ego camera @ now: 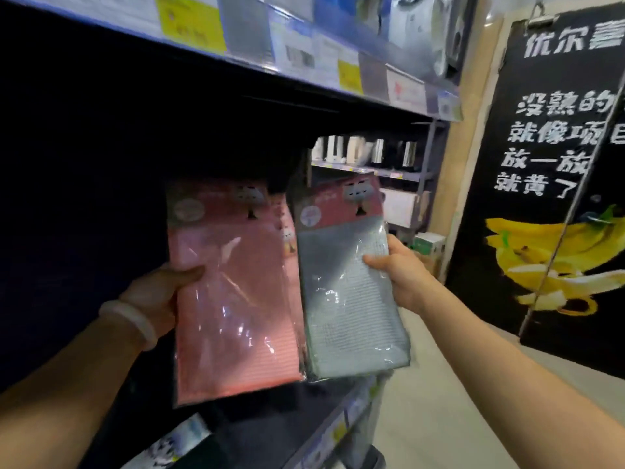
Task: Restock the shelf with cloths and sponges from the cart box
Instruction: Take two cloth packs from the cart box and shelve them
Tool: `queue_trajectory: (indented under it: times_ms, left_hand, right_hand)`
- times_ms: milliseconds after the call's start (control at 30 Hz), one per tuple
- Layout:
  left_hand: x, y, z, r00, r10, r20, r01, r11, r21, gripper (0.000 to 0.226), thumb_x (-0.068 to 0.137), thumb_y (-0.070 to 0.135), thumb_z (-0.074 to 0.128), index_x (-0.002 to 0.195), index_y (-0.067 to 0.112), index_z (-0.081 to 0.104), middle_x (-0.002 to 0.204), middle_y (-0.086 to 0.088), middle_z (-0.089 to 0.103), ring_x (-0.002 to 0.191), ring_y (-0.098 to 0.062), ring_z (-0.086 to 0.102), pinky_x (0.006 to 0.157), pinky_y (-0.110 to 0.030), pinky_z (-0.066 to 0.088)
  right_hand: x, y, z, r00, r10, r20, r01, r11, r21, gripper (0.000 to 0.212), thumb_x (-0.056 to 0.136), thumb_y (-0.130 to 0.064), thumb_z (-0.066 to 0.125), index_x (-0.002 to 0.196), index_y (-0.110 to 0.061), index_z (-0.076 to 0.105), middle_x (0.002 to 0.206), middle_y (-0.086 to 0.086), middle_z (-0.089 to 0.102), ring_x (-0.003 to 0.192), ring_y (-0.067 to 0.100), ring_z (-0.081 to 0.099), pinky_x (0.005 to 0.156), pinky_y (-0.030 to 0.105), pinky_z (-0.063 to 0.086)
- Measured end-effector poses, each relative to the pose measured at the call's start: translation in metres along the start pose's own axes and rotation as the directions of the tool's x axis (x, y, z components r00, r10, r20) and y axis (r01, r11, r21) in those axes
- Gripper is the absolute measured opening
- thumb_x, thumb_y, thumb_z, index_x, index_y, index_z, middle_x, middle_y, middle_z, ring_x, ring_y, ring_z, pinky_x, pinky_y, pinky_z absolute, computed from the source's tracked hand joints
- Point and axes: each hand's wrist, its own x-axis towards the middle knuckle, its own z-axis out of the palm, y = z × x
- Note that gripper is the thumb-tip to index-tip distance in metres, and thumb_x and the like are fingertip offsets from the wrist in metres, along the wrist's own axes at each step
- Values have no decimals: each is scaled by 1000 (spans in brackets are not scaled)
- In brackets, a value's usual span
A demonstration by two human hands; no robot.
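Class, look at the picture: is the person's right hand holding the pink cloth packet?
No: the right hand grips the grey cloth packet, while the left hand holds the pink cloth packet.

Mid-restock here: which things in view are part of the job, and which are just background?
Job:
pink cloth pack in left hand
grey cloth pack in right hand
dark shelf

Background:
banana poster
price labels
white bracelet

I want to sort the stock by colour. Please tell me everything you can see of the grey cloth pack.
The grey cloth pack is a flat, clear, glossy plastic bag holding a folded grey waffle-textured cloth, with a pink header card on top. It is held upright, slightly tilted, before the dark shelf. The right hand pinches its right edge; its left edge overlaps the pink cloth pack.
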Motion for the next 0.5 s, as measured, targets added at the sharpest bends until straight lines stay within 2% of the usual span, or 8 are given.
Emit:
queue_trajectory:
  times_ms: [67,133,167,267,367,433,500]
  left_hand:
    - [10,-2,3,995,-3,-96,4,1000,10,25,95,1,44,86,7,67,61,-5,72,50,-14,68,48,-25,57]
    - [14,-5,9,983,-33,-180,36,999,14,18,94,1,46,89,6,63,59,-5,71,48,-15,68,46,-26,57]
    - [16,-7,14,971,-43,-234,48,999,16,17,93,0,47,88,7,62,57,-5,71,47,-14,68,44,-26,56]
    - [18,-13,27,941,-34,-336,45,999,25,18,93,0,48,86,9,62,55,-4,70,45,-14,67,44,-25,56]
    - [19,-19,37,907,-24,-419,28,1000,4,15,93,1,50,90,10,62,58,-5,71,52,-19,68,49,-29,57]
    - [17,-24,43,884,-21,-467,14,1000,-18,15,92,0,51,92,11,62,60,-6,72,55,-21,68,51,-30,58]
    - [14,-28,50,870,-11,-493,7,1000,-10,16,91,0,51,91,12,63,60,-6,71,55,-21,67,50,-30,58]
  right_hand:
    - [44,6,6,996,-7,92,4,999,37,34,82,16,55,106,-7,62,94,15,68,79,31,66,76,45,56]
    - [75,13,12,981,-5,194,-6,998,56,33,81,17,55,98,-11,64,82,11,68,65,23,67,66,40,57]
    - [90,17,15,968,13,250,-25,999,45,34,82,16,55,100,-12,63,81,11,68,62,21,66,64,39,57]
    - [131,26,21,917,26,399,-47,998,43,42,84,15,52,117,-11,55,88,13,66,64,23,66,64,37,56]
    - [159,36,26,842,-18,539,-46,993,106,36,85,14,49,111,-10,57,93,15,63,75,28,63,72,38,53]
    - [168,46,27,826,15,563,-59,996,60,34,85,14,50,108,-9,59,91,13,65,77,29,64,72,39,53]
    - [173,64,29,849,96,519,-84,995,-46,32,84,14,53,110,-3,60,91,15,66,78,30,63,72,41,53]
